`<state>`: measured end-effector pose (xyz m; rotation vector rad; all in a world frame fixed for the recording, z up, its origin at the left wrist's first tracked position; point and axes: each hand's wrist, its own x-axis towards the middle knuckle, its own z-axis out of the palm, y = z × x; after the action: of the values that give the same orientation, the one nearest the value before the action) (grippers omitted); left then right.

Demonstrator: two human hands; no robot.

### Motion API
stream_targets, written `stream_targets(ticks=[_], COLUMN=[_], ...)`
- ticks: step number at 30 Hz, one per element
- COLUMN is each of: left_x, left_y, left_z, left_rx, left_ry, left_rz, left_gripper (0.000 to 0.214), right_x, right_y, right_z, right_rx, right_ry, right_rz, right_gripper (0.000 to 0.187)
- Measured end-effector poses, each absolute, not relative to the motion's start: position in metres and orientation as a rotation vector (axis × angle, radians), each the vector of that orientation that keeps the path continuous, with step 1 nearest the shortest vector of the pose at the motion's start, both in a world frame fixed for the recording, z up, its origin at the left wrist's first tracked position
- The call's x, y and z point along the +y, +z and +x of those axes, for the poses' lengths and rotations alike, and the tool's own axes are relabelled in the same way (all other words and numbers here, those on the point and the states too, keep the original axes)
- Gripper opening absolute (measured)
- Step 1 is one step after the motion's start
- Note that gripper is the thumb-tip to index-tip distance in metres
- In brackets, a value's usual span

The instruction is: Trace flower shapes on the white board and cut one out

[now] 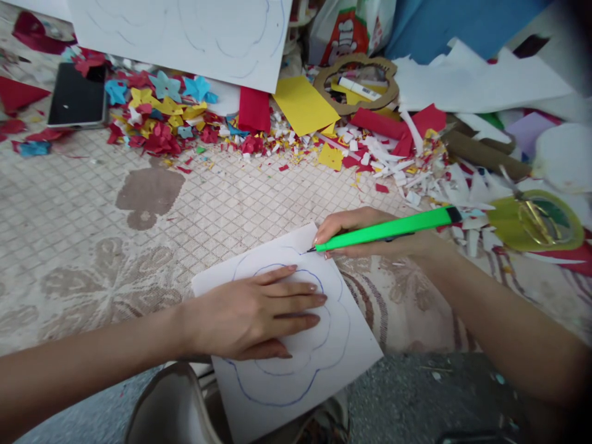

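Observation:
A white sheet (pixel 342 364) lies tilted at the table's near edge, its lower part sticking out past the edge. Blue pen lines on it form a wavy flower outline around a ring. My left hand (pixel 263 311) rests flat on the sheet with fingers stretched, covering part of the ring. In my right hand (pixel 356 231) is a bright green utility knife (pixel 388 228), gripped near its front. The knife's dark tip touches or hovers just over the outline near the sheet's far corner; which of the two I cannot tell.
Paper flowers (pixel 169 86) and colored scraps line the back. A black phone (pixel 78 95) lies at left, a drawn white board (pixel 185 37) behind. A cardboard ring (pixel 319 89) holds a white marker (pixel 359 89). At right are a tape roll (pixel 502 222) and gold scissors (pixel 536 219).

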<state>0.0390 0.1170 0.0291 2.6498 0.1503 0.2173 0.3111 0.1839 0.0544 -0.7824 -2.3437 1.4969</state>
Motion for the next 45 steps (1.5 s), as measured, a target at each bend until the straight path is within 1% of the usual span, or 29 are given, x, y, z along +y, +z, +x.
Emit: stream_targets(ticks=[10,16,25,34,45], left_x=[0.116,0.115,0.113,0.109,0.084], left_y=[0.030,0.030,0.025,0.024,0.018], left_z=[0.039,0.040,0.039,0.038,0.035], left_rx=[0.162,0.176,0.178,0.202,0.524], left_ry=[0.149,0.157,0.166,0.215,0.322], left_rz=[2.639,2.655,2.662,2.668,2.694], left_gripper=[0.042,0.041,0.043,0.042,0.044], right_x=[0.185,0.176,0.154,0.146,0.168], right_y=[0.053,0.052,0.048,0.045,0.055], right_z=[0.318,0.321,0.319,0.320,0.294], right_rx=[-2.320,-2.298,-2.265,-2.134,-2.322], right_ry=[1.531,1.471,1.278,1.277,1.285], right_rz=[-0.810,-0.924,-1.051,-1.059,-0.963], right_gripper=[0.023,0.024,0.024,0.022,0.027])
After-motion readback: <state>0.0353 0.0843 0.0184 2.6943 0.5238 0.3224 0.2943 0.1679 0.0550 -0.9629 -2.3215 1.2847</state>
